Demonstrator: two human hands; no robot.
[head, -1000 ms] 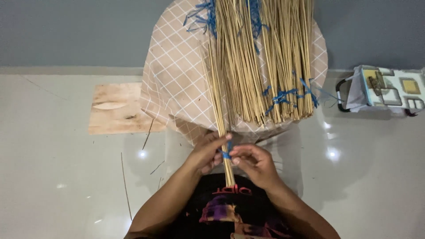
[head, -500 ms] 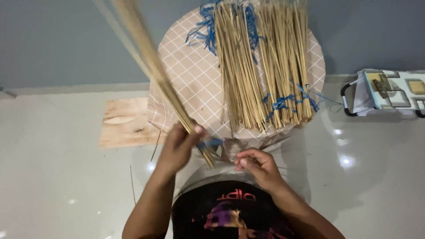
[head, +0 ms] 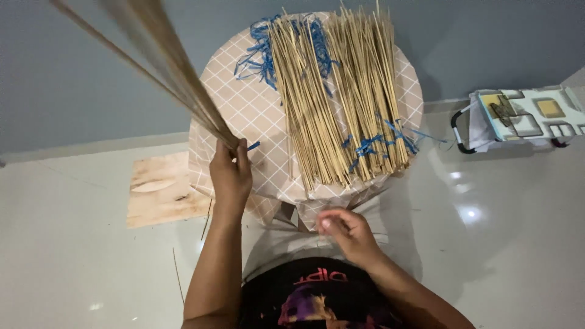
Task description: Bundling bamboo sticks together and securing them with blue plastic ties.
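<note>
Head view, with places given relative to the round table point(head: 244, 109) covered in a pink cloth with a white grid. Far to its left, a flat plywood board point(head: 167, 190) lies on the glossy pale floor point(head: 73, 244). At the table's left edge, the left hand point(head: 230, 173) is raised, fingers clamped around the lower end of a thin bundle of sticks point(head: 164, 64), which slants up and away to the left, blurred; a scrap of blue string point(head: 253, 145) shows just beside the fingers. On the table top lies a large pile of pale sticks point(head: 335, 97), with loose blue ties point(head: 262, 52) at its far left and more at its near right. Below the table's near edge, the right hand point(head: 344, 234) hovers empty, fingers loosely curled with tips close together. Well to the table's right, a patterned bag with black handles point(head: 518, 116) rests on the floor.
</note>
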